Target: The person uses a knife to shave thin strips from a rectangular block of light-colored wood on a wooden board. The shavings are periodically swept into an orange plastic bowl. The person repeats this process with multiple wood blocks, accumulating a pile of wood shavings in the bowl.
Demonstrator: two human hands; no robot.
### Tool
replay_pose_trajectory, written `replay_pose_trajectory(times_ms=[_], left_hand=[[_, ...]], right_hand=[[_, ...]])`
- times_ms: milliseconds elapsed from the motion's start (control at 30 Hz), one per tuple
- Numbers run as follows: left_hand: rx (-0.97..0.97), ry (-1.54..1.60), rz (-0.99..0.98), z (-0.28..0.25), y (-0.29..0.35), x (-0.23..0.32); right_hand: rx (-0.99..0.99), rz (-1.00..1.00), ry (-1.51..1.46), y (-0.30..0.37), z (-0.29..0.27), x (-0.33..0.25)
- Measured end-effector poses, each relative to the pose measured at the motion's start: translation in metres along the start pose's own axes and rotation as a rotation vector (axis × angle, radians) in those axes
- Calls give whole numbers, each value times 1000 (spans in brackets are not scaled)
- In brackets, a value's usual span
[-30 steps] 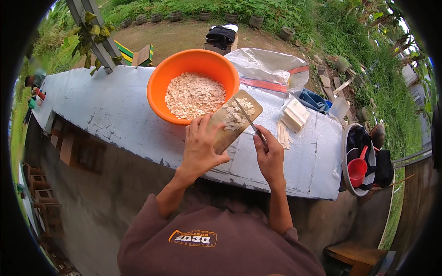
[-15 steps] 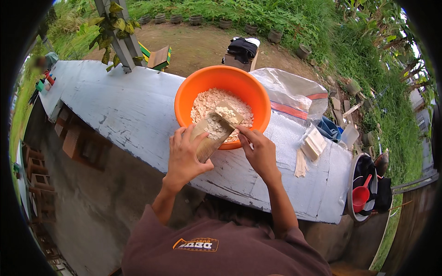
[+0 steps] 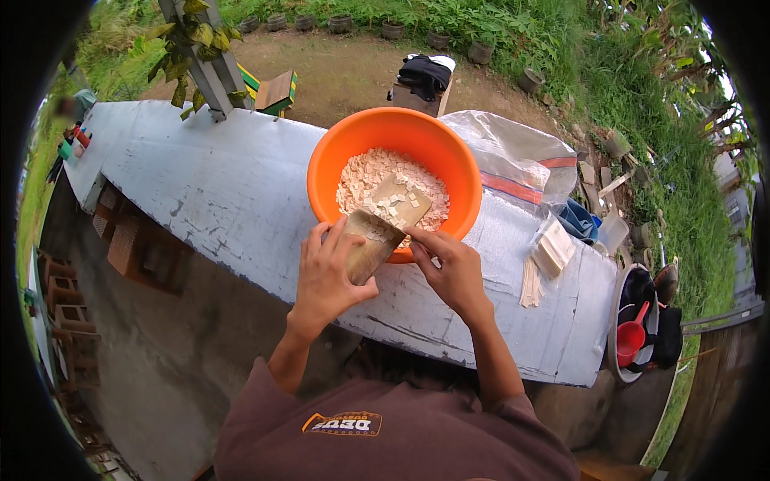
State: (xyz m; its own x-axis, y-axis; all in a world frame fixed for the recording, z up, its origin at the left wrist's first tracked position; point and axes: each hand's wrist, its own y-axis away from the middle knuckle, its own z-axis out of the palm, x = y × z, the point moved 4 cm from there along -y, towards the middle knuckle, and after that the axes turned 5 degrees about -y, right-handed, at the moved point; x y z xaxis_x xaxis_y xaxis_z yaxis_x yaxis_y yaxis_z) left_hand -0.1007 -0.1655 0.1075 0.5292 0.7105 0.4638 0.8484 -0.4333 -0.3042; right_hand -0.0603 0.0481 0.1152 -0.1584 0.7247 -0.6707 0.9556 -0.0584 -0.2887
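An orange basin (image 3: 443, 156) full of small pale flat chips (image 3: 367, 170) stands before me on the table. Tilted over its near side is a narrow wooden board (image 3: 365, 263), gripped along its near end by my left hand (image 3: 325, 268). Several chips lie loose on the board's far part, and more sit nearer to me. Across the board stands a thin flat scraper-like piece (image 3: 383, 223); its exact kind is unclear. My right hand (image 3: 453, 272) pinches the right end of that piece, with the fingertips at the board's edge.
On the long silver-topped table (image 3: 233, 184), a clear plastic sack (image 3: 513, 152) lies beyond the basin, right. A bag of pale wooden sticks (image 3: 552, 250) is beside it. A tub (image 3: 613, 337) holding a red dipper (image 3: 631, 337) stands at the right end. A metal post (image 3: 210, 64) rises far left.
The thin piece in my right hand has shifted toward me across the board. Chips on the board's far part are now more spread out. My left hand keeps its hold.
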Motion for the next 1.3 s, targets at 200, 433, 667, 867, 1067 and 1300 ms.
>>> replay_pose_trajectory(times_ms=[200,433,667,867,1067,1300], left_hand=[[-12,1,28,-3,-2,0],[6,23,25,-1,1,-6],[9,43,28,-3,0,-4],[11,50,15,-1,-2,-5],[-4,64,-5,-1,1,-6],[-7,53,7,-4,-2,-4]], right_hand=[[194,163,108,-25,-26,31],[-66,44,-57,7,-5,-13],[108,159,16,-11,-13,11],[187,163,-87,-3,-15,14],[-54,123,-127,23,6,-22],[199,203,31,-13,-11,21]])
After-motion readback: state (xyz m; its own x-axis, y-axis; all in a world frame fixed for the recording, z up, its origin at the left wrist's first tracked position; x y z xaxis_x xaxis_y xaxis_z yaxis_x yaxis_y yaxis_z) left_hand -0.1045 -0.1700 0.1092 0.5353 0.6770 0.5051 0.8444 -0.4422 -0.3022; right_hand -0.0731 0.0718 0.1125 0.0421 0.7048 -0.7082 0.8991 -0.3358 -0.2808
